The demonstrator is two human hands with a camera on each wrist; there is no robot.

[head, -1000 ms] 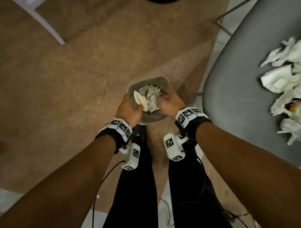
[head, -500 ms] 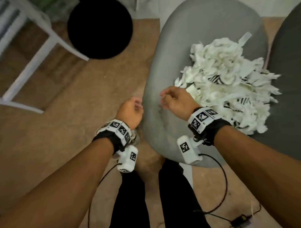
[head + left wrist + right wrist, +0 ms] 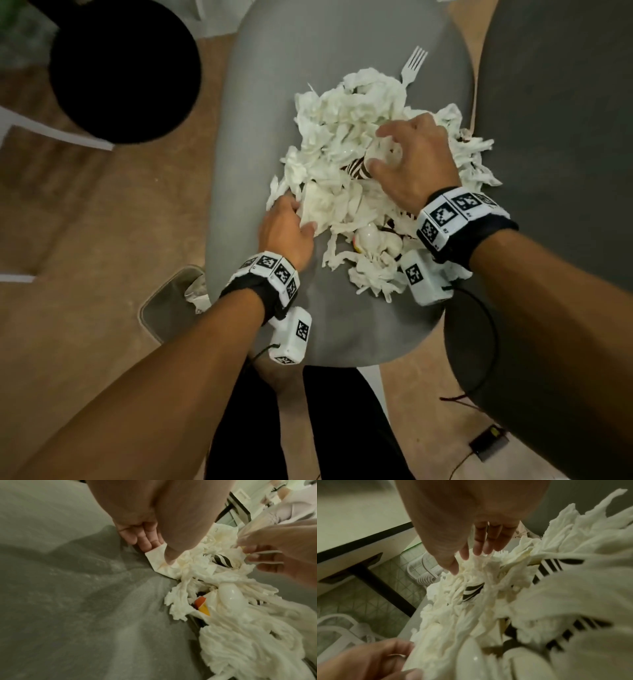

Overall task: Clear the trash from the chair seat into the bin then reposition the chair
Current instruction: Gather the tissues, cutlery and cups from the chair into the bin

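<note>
Mid-clearing, gathering step. Crumpled napkin pile (image 3: 363, 161) heaped mid-frame on grey chair seat (image 3: 274, 85). Left hand (image 3: 287, 229) pinching a napkin at the pile's lower-left edge; right hand (image 3: 414, 164) spread, relaxed, over the top. Bin (image 3: 164, 308) at lower left. Next, probably: bunch, lift, carry left.

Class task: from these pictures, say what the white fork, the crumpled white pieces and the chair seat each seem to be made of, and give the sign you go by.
Fork: probably plastic; uniformly white, thin, moulded tines.
Crumpled white pieces: look like tissue or paper napkins; matt, soft creases, torn ragged edges.
Chair seat: smooth grey, matt, softly dimpled in the left wrist view; fabric or a leather-like covering, cannot tell which.
</note>
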